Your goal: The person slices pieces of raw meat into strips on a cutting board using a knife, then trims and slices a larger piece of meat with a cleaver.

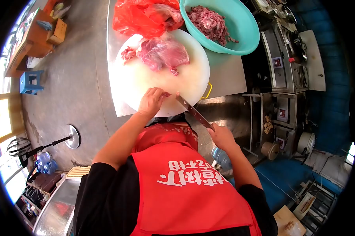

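Note:
Near the front of the round white cutting board (pixel 146 82), my left hand (pixel 150 101) is closed, its fingertips on a small piece of red meat (pixel 166 94). My right hand (pixel 221 135) grips the handle of a knife (pixel 195 114). The blade points up and left over the board's front right edge, its tip a little right of my left fingers. A tiny scrap of meat appears at the tip. Farther back on the board lies a large pink cut of raw meat (pixel 163 53), with a smaller chunk of meat (pixel 128 54) to its left.
A red plastic bag (pixel 134 17) with meat in it lies behind the board. To the back right stands a turquoise basin (pixel 244 31) holding a heap of cut meat (pixel 209 23). A yellow handle (pixel 207 91) sticks out at the board's right. Metal kitchen equipment (pixel 274 59) stands farther right.

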The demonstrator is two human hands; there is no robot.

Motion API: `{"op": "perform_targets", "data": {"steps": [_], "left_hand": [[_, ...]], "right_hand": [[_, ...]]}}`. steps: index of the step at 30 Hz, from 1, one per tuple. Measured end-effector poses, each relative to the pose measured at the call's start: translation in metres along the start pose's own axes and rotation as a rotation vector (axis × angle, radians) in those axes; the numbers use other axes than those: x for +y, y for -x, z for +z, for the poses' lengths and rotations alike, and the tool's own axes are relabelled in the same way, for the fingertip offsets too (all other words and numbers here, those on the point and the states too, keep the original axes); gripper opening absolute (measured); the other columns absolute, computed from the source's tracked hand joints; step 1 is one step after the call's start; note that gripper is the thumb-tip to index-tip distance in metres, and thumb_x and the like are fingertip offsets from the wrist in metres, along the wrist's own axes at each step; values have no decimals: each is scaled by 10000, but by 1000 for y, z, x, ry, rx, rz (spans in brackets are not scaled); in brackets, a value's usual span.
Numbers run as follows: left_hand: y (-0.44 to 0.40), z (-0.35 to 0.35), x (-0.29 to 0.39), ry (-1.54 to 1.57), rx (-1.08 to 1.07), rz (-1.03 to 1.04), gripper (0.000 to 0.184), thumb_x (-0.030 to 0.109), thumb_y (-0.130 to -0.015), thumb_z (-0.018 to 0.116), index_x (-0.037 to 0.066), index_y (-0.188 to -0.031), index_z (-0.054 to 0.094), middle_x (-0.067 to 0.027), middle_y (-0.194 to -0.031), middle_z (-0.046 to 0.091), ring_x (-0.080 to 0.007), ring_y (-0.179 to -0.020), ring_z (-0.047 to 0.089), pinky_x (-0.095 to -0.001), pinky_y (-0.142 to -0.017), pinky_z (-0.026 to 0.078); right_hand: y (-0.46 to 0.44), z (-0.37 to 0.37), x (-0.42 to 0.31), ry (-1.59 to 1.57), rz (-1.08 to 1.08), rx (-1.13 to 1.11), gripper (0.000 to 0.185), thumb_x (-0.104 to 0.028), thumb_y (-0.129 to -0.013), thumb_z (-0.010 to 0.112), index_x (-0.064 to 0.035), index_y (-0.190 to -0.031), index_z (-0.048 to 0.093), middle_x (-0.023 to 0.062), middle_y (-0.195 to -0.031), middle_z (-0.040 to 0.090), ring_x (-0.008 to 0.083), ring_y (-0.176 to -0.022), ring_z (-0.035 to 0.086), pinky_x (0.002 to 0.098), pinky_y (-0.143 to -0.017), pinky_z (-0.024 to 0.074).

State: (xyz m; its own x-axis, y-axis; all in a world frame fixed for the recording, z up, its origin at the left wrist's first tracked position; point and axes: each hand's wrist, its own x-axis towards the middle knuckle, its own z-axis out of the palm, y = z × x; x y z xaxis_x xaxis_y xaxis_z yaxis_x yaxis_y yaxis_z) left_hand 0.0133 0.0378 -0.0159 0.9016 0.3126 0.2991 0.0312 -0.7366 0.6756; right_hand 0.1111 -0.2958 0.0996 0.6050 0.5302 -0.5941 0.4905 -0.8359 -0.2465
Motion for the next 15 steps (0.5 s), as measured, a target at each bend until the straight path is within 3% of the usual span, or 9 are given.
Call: {"op": "perform_targets", "data": {"steps": [2,4,7,9,15], "left_hand": [[1,-3,0,38,6,-100,165,-6,-817,700,77,-957,726,-83,-1078,700,-327,-1000,660,-419,-889,562],[5,1,-10,-2,33,76,160,-5,-803,702,69,-945,709,-90,-1060,691,-331,-987,657,-416,-871,566],[4,3,-11,-87,-13,84,180,-13,-792,696,70,-952,709,-89,-1038,681,-329,-962,653,-420,-868,568],[0,6,-11,-93,4,106,188,-14,-790,693,73,-955,713,-88,-1032,678,-330,-951,649,-420,-869,569],[2,6,-6,-114,15,81,190,1,-796,696,86,-964,718,-84,-1016,675,-327,-949,644,-421,-871,570]], "right_hand": [[-2,0,-14,-18,-35,66,279,-347,-1066,565,-71,-1040,600,244,-839,724,481,-802,703,599,-722,544],[-6,0,-39,-43,-71,129,270,-341,-1064,567,-74,-1032,604,244,-835,724,479,-793,703,599,-721,545],[-26,4,-74,-49,-67,159,281,-345,-1067,571,-69,-1047,624,245,-825,714,489,-802,688,590,-736,536],[-43,12,-82,-80,-169,226,268,-328,-1068,568,-65,-1039,613,233,-820,717,482,-786,691,585,-725,545],[-59,11,-73,-24,-170,175,251,-311,-1066,561,-64,-1069,605,230,-816,720,464,-795,714,574,-696,558]]}}
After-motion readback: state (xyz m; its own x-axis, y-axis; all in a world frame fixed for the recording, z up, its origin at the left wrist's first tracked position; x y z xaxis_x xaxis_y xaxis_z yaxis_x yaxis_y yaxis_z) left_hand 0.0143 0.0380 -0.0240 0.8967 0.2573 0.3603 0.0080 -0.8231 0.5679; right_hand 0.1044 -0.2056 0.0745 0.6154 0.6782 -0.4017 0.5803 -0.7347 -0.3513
